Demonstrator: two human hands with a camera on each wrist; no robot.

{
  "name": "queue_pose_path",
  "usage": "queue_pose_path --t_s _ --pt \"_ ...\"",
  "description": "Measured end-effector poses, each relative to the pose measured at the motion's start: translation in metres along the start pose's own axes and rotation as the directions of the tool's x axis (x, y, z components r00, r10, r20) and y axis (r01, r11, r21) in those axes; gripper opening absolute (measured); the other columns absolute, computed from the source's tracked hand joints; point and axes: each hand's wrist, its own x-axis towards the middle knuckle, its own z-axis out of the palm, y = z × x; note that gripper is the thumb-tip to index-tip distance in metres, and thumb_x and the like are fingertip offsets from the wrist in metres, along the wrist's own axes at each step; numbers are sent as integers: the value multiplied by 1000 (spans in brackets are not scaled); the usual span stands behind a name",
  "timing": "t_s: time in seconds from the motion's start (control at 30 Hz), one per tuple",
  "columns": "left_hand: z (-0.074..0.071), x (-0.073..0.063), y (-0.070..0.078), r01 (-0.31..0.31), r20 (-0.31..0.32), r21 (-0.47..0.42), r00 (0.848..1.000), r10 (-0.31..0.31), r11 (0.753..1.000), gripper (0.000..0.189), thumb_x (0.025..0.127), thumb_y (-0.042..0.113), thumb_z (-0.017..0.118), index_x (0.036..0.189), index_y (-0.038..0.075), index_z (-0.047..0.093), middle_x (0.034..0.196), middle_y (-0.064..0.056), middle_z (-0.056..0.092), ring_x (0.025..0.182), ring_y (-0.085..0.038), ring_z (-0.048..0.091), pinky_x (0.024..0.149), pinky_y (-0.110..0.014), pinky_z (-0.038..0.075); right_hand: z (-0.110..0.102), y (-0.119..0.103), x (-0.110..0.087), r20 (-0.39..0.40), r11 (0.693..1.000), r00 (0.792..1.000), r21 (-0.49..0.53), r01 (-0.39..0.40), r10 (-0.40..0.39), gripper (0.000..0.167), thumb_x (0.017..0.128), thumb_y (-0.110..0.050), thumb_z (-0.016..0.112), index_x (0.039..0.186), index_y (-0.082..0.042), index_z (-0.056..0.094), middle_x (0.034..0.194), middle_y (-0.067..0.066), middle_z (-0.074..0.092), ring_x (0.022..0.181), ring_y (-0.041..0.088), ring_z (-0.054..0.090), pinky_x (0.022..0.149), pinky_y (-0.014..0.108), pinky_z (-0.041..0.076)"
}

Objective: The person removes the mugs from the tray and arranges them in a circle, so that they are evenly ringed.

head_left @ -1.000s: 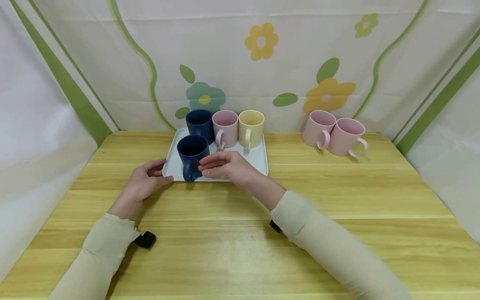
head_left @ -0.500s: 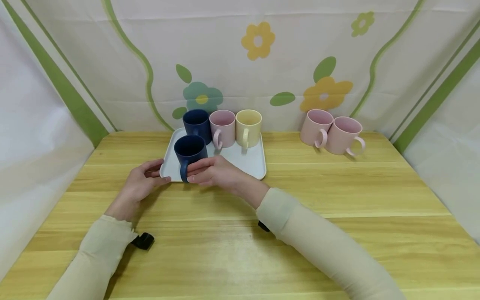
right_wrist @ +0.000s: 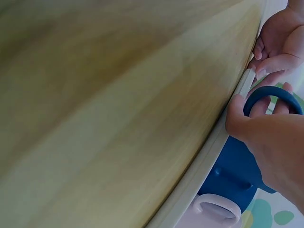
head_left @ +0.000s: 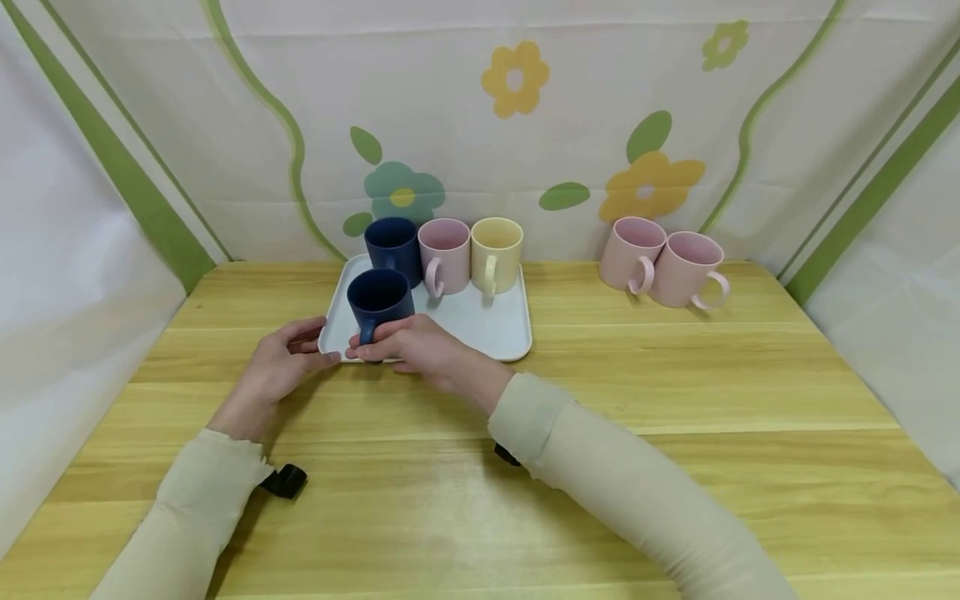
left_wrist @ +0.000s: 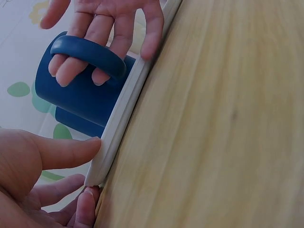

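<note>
A navy mug (head_left: 380,300) stands upright at the front left of a white tray (head_left: 491,329). The right hand (head_left: 420,343) is at its handle (left_wrist: 90,53); in both wrist views several fingers pass through the loop. In the head view the hand covers the handle's lower part. At the tray's front left corner, the left hand (head_left: 281,362) holds the edge, thumb above and fingers partly below. Behind stand another navy mug (head_left: 393,243), a pink mug (head_left: 445,250) and a cream mug (head_left: 497,250), side by side on the tray.
Two more pink mugs (head_left: 684,275) stand close together on the wooden table (head_left: 637,392), right of the tray. A white curtain (head_left: 450,100) with flower and leaf prints hangs behind the table.
From the front navy mug's right side, the right hand has moved left and its fingers have gone through the handle. The left hand stays at the tray corner. The view has shifted slightly.
</note>
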Motion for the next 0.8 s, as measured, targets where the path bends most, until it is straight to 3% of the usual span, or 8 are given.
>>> queue_pose_path --t_s 0.17,0.3,0.4,0.63,0.8 --pt "0 0 -1 -11 4 -6 1000 11 1000 79 101 21 73 167 7 32 166 -24 41 142 -37 47 81 -8 44 2 -1 0 -33 997 999 80 -4 7 16 101 -17 73 107 -4 79 100 2 81 100 7 69 115 42 48" --pt "0 0 -1 -9 5 -10 1000 9 1000 79 101 21 73 167 7 31 166 -24 41 142 -37 46 83 -11 43 1 0 -1 -26 990 999 142 -15 19 15 105 -16 68 99 -4 75 87 1 76 89 10 72 116 44 50" --pt "0 0 -1 -6 3 -3 1000 6 1000 79 102 21 73 167 7 32 166 -24 41 142 -38 46 85 -13 43 -2 0 -1 -16 989 999 144 -36 39 19 107 -18 65 104 -1 74 86 1 75 87 11 73 116 46 50" --pt "-1 -1 0 -3 3 -1 1000 3 1000 79 101 21 73 168 7 31 166 -23 41 142 -37 46 87 -14 42 -6 0 -2 -24 986 997 154 -68 72 37 108 -20 62 133 7 68 98 6 75 90 14 74 113 46 53" --pt "0 -1 0 -9 0 -11 1000 9 1000 79 101 20 73 167 6 32 166 -24 42 141 -36 47 85 -11 43 -6 0 -3 -63 985 995 159 -60 71 35 108 -21 61 128 7 70 103 12 76 89 15 76 113 46 53"
